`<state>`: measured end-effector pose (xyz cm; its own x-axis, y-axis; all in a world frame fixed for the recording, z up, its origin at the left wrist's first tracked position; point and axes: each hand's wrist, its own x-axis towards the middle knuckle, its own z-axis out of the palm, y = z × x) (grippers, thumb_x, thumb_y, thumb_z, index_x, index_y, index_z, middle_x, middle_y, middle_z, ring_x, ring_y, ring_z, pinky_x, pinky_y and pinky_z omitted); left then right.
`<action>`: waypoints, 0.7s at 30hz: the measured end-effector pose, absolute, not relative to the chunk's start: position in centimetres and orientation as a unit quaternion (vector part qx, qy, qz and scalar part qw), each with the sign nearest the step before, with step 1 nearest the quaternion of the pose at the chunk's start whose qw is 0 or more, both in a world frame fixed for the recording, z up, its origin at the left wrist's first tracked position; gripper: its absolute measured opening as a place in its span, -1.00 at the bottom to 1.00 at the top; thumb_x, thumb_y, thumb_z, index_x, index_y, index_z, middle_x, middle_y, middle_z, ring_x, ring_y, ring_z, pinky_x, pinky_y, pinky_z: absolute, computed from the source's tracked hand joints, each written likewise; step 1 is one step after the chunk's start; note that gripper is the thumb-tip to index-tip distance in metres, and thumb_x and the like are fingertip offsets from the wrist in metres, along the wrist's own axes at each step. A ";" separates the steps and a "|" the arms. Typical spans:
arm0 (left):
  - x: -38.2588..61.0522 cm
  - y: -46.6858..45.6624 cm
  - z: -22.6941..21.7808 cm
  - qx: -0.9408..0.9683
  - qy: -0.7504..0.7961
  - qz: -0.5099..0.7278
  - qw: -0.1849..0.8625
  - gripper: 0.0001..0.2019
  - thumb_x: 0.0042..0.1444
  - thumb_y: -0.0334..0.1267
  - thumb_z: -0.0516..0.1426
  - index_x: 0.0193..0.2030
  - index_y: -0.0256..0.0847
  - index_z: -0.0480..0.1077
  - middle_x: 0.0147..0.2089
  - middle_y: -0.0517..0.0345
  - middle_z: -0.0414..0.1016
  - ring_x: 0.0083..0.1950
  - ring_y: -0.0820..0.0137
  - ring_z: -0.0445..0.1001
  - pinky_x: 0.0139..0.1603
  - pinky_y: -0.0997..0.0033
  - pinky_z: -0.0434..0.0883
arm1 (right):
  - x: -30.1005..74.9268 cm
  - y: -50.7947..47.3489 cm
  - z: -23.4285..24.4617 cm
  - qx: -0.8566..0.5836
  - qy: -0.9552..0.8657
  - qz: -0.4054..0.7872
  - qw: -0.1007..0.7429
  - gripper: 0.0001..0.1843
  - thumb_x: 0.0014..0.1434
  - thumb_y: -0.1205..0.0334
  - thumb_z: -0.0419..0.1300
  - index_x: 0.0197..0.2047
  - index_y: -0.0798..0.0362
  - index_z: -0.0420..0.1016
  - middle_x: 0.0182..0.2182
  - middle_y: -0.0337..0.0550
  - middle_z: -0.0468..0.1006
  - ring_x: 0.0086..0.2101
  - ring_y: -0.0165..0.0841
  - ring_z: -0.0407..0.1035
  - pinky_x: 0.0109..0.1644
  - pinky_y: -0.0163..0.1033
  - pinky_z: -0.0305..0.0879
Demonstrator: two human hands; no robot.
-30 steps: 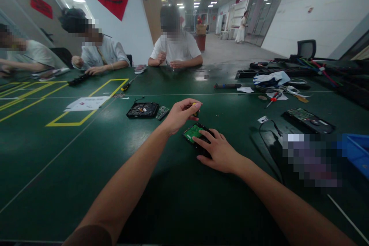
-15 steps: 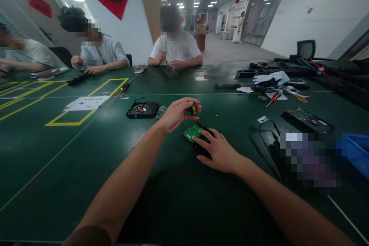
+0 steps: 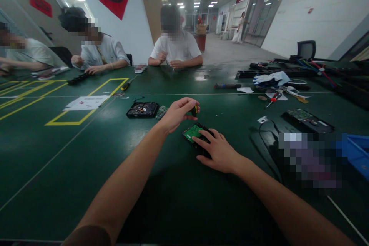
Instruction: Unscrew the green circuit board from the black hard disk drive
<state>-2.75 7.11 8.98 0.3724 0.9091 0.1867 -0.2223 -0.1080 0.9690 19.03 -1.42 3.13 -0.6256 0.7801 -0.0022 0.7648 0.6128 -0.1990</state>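
Between the fingertips of my left hand (image 3: 180,114) is the yellow-and-black handle of a screwdriver (image 3: 195,111), held upright over the drive. The shaft and tip cannot be made out. Below it a hard drive (image 3: 191,132) lies on the table with its green circuit board facing up. My right hand (image 3: 220,152) grips this drive from the right, its fingers spread over the board and the thumb along the near edge. The hand covers much of the drive's right half.
An opened drive casing (image 3: 142,110) and a loose circuit board (image 3: 162,112) lie to the left. Another hard drive (image 3: 308,120), a red screwdriver (image 3: 273,100), gloves (image 3: 271,79) and a blue bin (image 3: 357,155) are at the right. Co-workers sit across the green table (image 3: 115,153).
The screwdriver handle has turned slightly in my left hand, and those fingers have shifted a little around it. My right hand and the hard drive stay in place.
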 end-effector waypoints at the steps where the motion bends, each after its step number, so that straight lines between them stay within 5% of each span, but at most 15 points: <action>1: -2.8 7.1 9.0 0.577 0.310 0.479 0.585 -0.66 0.23 0.03 0.34 -0.14 -0.24 0.52 -0.13 0.01 0.57 -0.10 0.31 0.56 -0.22 0.35 0.61 | 19.0 -1.4 3.1 -0.431 -0.897 0.092 0.042 -0.22 0.37 -0.27 0.10 0.56 -0.28 0.14 0.52 -0.01 0.10 0.40 0.33 -0.03 0.36 0.46 0.08; 10: -3.0 7.5 8.6 0.581 0.401 0.513 0.488 -0.57 0.08 0.02 0.45 -0.27 -0.22 0.38 -0.30 0.15 0.51 -0.29 0.42 0.51 -0.32 0.40 0.56 | 18.9 -1.4 3.4 -0.434 -0.895 0.100 0.043 -0.21 0.37 -0.30 0.09 0.57 -0.27 0.13 0.54 -0.01 0.06 0.41 0.33 -0.05 0.37 0.46 0.07; 16: -2.5 7.4 8.5 0.609 0.378 0.507 0.478 -0.66 0.24 0.00 0.34 -0.09 -0.19 0.42 -0.21 0.08 0.60 -0.20 0.38 0.57 -0.33 0.49 0.48 | 19.0 -1.4 3.2 -0.432 -0.895 0.098 0.046 -0.21 0.36 -0.29 0.10 0.56 -0.28 0.14 0.53 -0.01 0.08 0.41 0.33 -0.04 0.36 0.45 0.08; 21: -2.4 7.2 8.5 0.637 0.342 0.481 0.496 -0.64 0.29 0.08 0.27 -0.16 -0.22 0.50 -0.20 0.03 0.58 -0.19 0.37 0.55 -0.36 0.51 0.46 | 19.0 -1.4 3.0 -0.432 -0.896 0.088 0.046 -0.21 0.36 -0.27 0.12 0.56 -0.26 0.16 0.52 0.02 0.12 0.40 0.33 -0.02 0.35 0.45 0.10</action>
<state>-2.38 7.22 8.46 0.3035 0.9125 0.2743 -0.0410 -0.2751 0.9605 19.00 -1.41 2.96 -0.6225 0.7826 0.0068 0.7663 0.6113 -0.1978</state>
